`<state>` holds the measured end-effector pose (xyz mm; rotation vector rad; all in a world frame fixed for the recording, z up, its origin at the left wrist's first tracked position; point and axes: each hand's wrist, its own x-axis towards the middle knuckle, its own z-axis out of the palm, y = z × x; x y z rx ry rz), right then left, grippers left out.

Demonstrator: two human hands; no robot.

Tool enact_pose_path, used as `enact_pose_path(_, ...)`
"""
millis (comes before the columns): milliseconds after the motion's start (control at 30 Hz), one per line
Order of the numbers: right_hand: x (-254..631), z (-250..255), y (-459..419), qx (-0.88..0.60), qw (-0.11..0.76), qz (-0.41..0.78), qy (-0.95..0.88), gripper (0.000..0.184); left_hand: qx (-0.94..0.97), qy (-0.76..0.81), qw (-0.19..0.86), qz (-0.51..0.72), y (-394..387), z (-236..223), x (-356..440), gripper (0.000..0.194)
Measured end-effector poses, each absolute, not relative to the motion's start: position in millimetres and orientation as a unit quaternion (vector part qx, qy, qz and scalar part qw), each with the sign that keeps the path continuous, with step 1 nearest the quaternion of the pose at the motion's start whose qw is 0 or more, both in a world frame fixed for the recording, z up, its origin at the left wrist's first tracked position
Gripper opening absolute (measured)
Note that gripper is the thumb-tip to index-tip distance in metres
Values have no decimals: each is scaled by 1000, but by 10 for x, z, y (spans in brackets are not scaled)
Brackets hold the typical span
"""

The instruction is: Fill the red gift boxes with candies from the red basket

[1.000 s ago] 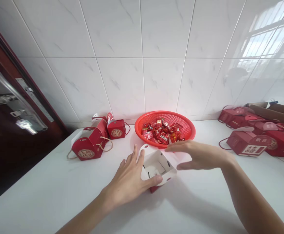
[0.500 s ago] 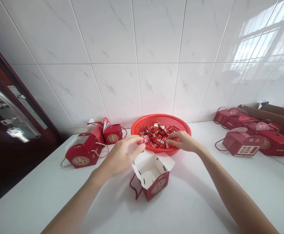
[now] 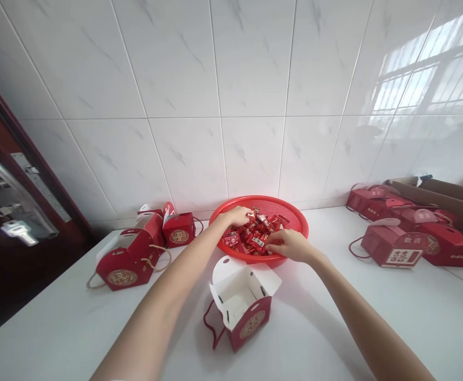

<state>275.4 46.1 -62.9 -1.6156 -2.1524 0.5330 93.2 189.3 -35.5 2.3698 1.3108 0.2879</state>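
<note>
Over the far left part of the red plastic basket point(image 3: 301, 228), my left hand point(image 3: 237, 216) reaches in with fingers curled down among wrapped candies point(image 3: 258, 242). What its fingertips grip is hidden. My right hand point(image 3: 290, 244) comes over the basket's near right rim, thumb and fingers pinched at a wrapped candy near the front of the pile. In front of the basket stands a small red gift box point(image 3: 251, 327), its white flaps open and its inside showing bare white card. A dark red cord handle point(image 3: 212, 330) hangs at its left side.
Red gift boxes point(image 3: 125, 270) with cord handles stand to the left on the white table point(image 3: 294, 344). More red boxes point(image 3: 393, 246) are grouped at the right beside a brown cardboard box point(image 3: 449, 203). A tiled wall point(image 3: 251, 153) rises behind; a door with keys point(image 3: 19, 230) is at far left.
My left hand has moved from the basket's near left edge farther in over the candies. My right hand stays at the pile's right front. The view has tilted up slightly.
</note>
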Motion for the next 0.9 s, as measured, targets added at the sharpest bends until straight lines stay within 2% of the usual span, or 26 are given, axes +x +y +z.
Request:
enact_pose_path(200,2735,-606,449,-581,198,191,-766,19,845,477,239,43,2151,-496,1135,35)
enact_pose_path(433,2750,-623,479,-559,230,233,-762,12,828,471,295,82,2197,-667,1084,31)
enact_pose_path(533,2765,-676,537,-554,297,261,-733,11,823,437,326,160,2182,-600,1086,14)
enact_pose_path(600,2775,-710,587,-562,366,271,-691,23,818,402,348,219,2150,-522,1097,10)
enact_pose_path(700,2793,-721,641,-573,454,282,-622,43,813,339,392,265,2047,-421,1095,14)
enact_pose_path(767,2804,-699,643,-566,483,298,-598,49,815,300,426,253,1951,-389,1081,14)
enact_pose_path(900,2818,-648,593,-514,519,345,-589,45,825,255,472,176,1794,-381,1080,13)
